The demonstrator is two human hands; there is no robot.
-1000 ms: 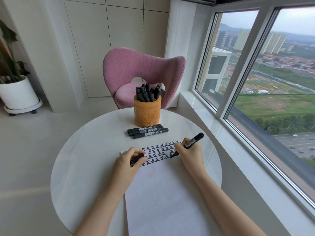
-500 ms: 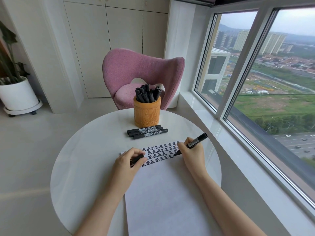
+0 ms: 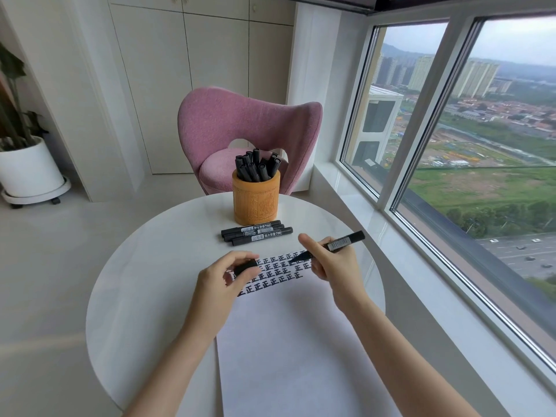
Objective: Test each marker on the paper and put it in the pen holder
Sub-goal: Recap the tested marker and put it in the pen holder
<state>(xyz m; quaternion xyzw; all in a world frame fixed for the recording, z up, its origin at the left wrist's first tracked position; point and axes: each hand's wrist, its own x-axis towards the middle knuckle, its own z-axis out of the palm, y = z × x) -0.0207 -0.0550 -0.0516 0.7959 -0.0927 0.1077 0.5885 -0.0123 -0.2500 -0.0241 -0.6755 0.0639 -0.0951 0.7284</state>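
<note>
Marker (image 3: 337,245): uncapped, in right hand (image 3: 332,264), tip pointing left and down, over the top rows of marks; whether tip touches paper cannot be told
Right hand: thumb and curled fingers pinch the barrel, index finger extended
Cap (image 3: 245,265): pinched between thumb and fingers of left hand (image 3: 224,281), over the paper's upper left corner
Paper (image 3: 288,341): white, flat on table (image 3: 144,281), rows of black characters across its top
Loose markers (image 3: 255,232): three, capped, lying side by side between paper and holder
Holder (image 3: 256,200): wooden, upright at far side of table, full of black markers
Chair (image 3: 216,124): pink, behind table
</note>
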